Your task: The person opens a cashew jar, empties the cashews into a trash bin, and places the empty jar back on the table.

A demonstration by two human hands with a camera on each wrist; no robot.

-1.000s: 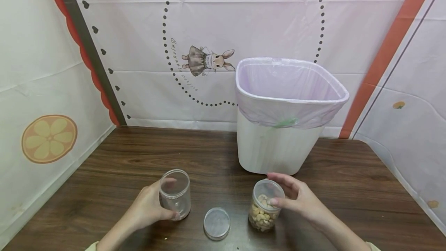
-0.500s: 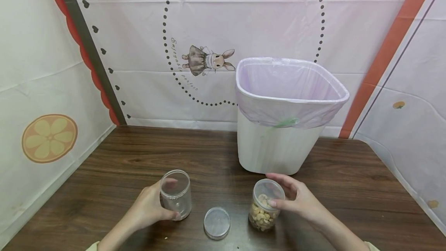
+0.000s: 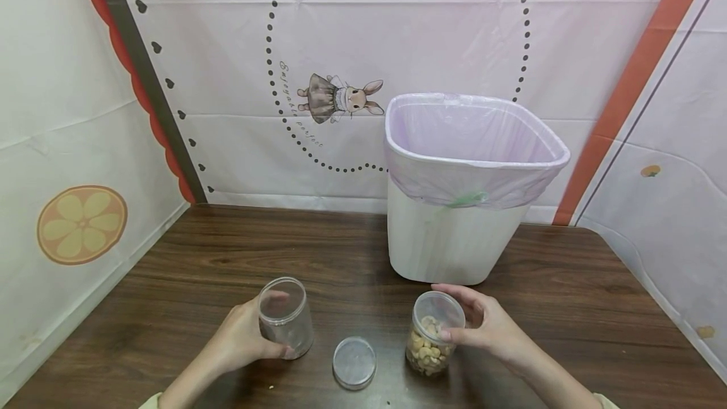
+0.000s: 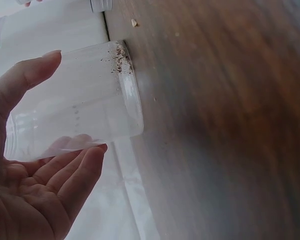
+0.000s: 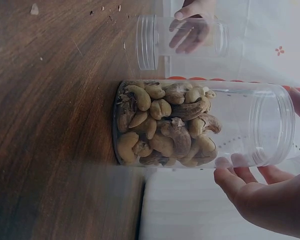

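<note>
Over the last second little had shifted: the left hand point(image 3: 241, 338) kept its fingers wrapped round the empty clear plastic jar point(image 3: 285, 317), which had tipped slightly, its base lifting off the dark wooden desk point(image 3: 227, 257) near the front edge. The right hand point(image 3: 487, 327) stayed curled about the rim of the clear plastic jar of cashew nuts point(image 3: 433, 334), roughly half full and upright on the desk. A round clear lid point(image 3: 354, 362) lay flat between the two jars. Behind, toward the back edge, stood a white bin lined with a lilac bag point(image 3: 462, 188); its inside could not be seen.
</note>
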